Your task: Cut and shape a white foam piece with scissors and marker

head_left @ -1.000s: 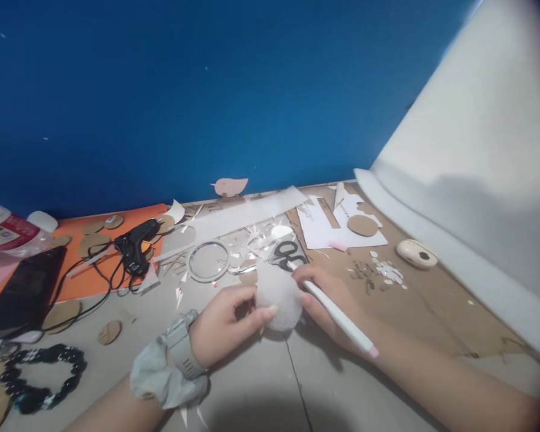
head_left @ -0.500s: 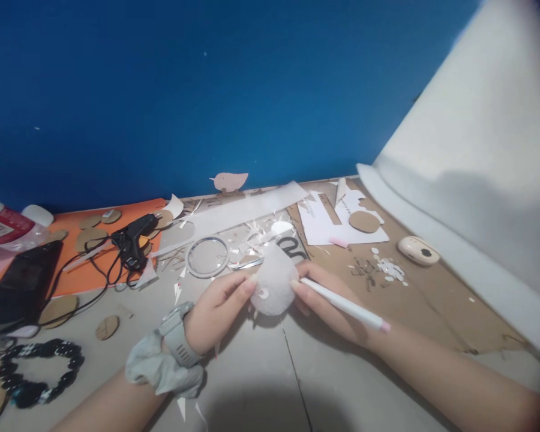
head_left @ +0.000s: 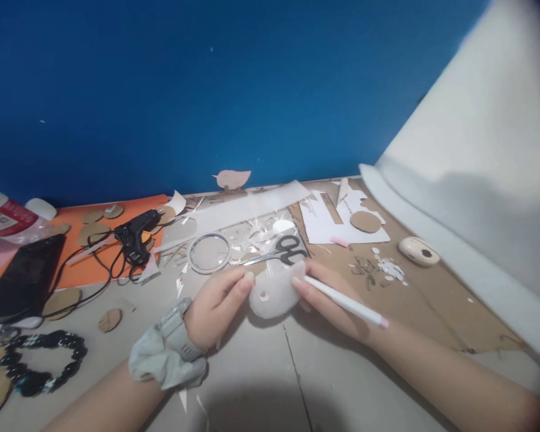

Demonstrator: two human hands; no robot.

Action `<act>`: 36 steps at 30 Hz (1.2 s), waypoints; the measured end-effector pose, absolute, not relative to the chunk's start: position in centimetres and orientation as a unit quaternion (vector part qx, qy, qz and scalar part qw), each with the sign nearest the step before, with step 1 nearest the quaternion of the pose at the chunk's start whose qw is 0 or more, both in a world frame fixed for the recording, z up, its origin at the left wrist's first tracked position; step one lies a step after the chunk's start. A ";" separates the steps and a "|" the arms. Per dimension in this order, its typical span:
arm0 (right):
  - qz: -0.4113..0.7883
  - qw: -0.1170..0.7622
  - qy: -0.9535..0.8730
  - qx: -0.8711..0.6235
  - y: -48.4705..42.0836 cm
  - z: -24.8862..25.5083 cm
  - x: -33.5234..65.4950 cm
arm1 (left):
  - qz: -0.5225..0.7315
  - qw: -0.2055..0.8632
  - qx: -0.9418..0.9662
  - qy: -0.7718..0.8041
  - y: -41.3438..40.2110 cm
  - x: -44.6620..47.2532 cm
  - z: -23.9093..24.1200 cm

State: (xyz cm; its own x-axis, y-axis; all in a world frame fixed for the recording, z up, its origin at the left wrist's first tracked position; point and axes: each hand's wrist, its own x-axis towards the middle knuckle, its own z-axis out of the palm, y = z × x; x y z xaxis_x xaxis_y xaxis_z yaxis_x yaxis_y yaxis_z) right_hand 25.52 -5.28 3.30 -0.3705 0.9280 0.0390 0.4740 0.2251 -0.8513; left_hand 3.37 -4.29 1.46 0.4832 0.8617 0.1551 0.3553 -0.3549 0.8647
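Between my two hands is a small rounded white paper piece [head_left: 275, 294] with a little pinkish-centred dot near its left side. My left hand [head_left: 220, 303] pinches its left edge between thumb and fingers. At its right edge, my right hand [head_left: 326, 294] grips it and also carries a white pen [head_left: 348, 301] with a pink end, which lies back over the hand toward the wrist. Just beyond the paper piece, scissors [head_left: 288, 249] with dark handles rest on the table, their blades pointing left. A clear ring-shaped object [head_left: 209, 253] lies beyond my left hand.
Left are a black glue gun [head_left: 137, 234] with its cord, orange paper [head_left: 87, 264], a phone [head_left: 24, 276], a bottle [head_left: 11, 213] and a beaded bracelet [head_left: 45, 363]. A pink paper bird [head_left: 233, 179] stands by the blue wall. Right, cardboard [head_left: 436, 300] bears white paper dots [head_left: 391, 270] and a cream case [head_left: 418, 251].
The paper piece has tipped, its pointed top no longer standing up, so it looks shorter and the scissors behind show more fully. The view has shifted slightly.
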 end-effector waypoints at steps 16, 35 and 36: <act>0.387 0.493 -0.584 -0.515 -5.2 1.1 25.4 | 0.159 0.148 0.922 0.320 -5.5 4.4 3.2; 0.405 0.281 -0.700 -0.517 -5.5 0.6 24.8 | 0.086 -0.060 0.897 0.430 -12.8 9.4 1.9; 0.398 0.274 -0.703 -0.522 -5.5 0.6 24.8 | 0.086 -0.061 0.897 0.430 -12.8 9.4 1.9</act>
State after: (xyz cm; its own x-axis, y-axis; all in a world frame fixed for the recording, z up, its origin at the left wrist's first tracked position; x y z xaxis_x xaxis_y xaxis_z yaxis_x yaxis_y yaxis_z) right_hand 24.76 -5.52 0.56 -0.3042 0.9521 -0.0313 0.5159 0.1371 -0.8456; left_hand 9.45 -12.81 1.92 0.6153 0.7606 0.2071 0.7817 -0.6227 -0.0353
